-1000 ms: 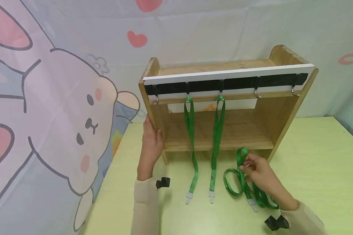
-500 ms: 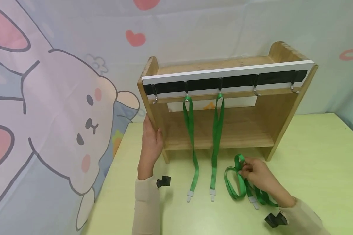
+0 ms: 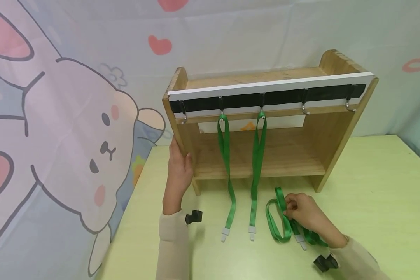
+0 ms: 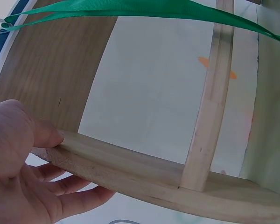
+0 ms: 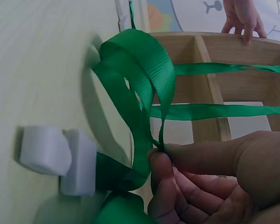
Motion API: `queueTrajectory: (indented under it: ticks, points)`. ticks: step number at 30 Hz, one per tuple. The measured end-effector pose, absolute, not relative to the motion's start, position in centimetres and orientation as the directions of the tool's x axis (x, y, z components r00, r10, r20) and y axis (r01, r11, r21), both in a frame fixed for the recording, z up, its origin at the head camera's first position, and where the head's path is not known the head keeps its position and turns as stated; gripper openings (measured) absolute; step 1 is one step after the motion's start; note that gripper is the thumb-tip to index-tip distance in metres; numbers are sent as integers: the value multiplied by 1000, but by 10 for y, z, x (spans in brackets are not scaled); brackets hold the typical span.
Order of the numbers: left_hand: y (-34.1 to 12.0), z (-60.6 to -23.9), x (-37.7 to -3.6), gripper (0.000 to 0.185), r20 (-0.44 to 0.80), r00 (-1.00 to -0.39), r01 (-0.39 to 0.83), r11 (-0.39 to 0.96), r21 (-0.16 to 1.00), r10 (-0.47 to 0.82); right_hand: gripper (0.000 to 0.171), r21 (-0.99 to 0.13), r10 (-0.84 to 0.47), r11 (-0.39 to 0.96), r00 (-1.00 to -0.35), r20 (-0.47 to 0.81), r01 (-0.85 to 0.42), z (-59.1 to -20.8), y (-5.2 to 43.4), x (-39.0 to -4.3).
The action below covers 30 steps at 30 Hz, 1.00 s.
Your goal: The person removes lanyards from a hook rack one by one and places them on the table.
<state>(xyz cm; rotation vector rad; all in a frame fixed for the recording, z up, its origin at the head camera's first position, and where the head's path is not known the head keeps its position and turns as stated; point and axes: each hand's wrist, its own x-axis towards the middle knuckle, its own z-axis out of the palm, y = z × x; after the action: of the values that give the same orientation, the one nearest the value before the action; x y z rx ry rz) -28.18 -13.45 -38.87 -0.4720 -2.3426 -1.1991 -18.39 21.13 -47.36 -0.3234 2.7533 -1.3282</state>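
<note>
The wooden rack (image 3: 266,128) is steadied at its nine-o'clock side panel by the left hand (image 3: 179,175), thumb and fingers curled round the board. A loose green lanyard (image 3: 278,221), lying on the table (image 3: 371,202) at the rack's five o'clock, is pinched by the right hand (image 3: 302,216), presumably to lift its loop.

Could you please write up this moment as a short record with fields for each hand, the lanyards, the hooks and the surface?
left hand: grips the left side panel of the wooden shelf
right hand: pinches a loose green lanyard lying on the table
hung lanyards: two, on the second hook and third hook from the left, their clips resting on the table
free hooks: three
surface: light green table
backdrop: cartoon rabbit curtain
</note>
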Motion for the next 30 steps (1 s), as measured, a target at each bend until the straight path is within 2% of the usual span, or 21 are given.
queueTrajectory:
  ticks: [14, 24, 30]
  points:
    - [-134, -388, -280, 67, 540, -836, 496, 558, 666, 98, 15, -662, -243, 711, -966, 85, -237, -477, 209, -181]
    - [-133, -384, -281, 68, 543, -835, 493, 564, 663, 92, 20, -613, -216, 762, -974, 64, -209, -469, 215, -184]
    - [-133, -386, -281, 68, 541, -837, 489, 564, 665, 88, 15, -610, -206, 768, -977, 51, -193, -471, 220, -185]
